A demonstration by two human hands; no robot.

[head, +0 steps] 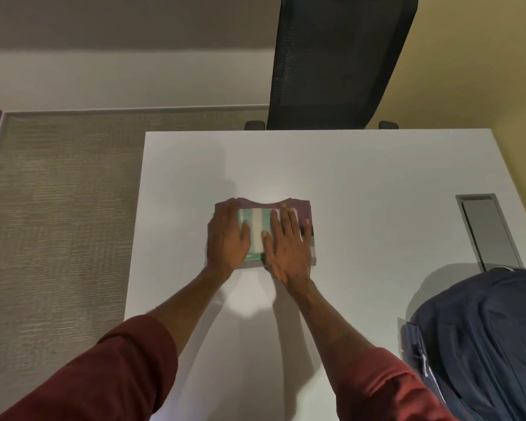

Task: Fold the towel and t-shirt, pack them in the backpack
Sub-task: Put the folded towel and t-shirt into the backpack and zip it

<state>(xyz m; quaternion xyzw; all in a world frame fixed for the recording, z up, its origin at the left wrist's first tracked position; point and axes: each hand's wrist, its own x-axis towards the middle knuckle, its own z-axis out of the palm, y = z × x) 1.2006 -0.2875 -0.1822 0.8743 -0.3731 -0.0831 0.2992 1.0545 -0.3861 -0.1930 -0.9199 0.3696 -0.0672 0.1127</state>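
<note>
Towel (257, 229), folded and striped green and white, lies on the folded purple t-shirt (305, 211) on the white table (362, 177), well to the left of the dark blue backpack (483, 344). The left grip (227, 238) is released, fingers straight, and rests flat on the side of the stack away from the backpack. The right grip (289, 247) is also released and presses flat on the side nearer it. A grey hatch (488, 232) is set into the table just beyond the backpack. A black mesh chair (337, 62) stands farther beyond.

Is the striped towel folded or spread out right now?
Folded. The striped towel is a compact rectangle lying on the folded purple t-shirt, with the left hand and right hand pressed flat on top.
</note>
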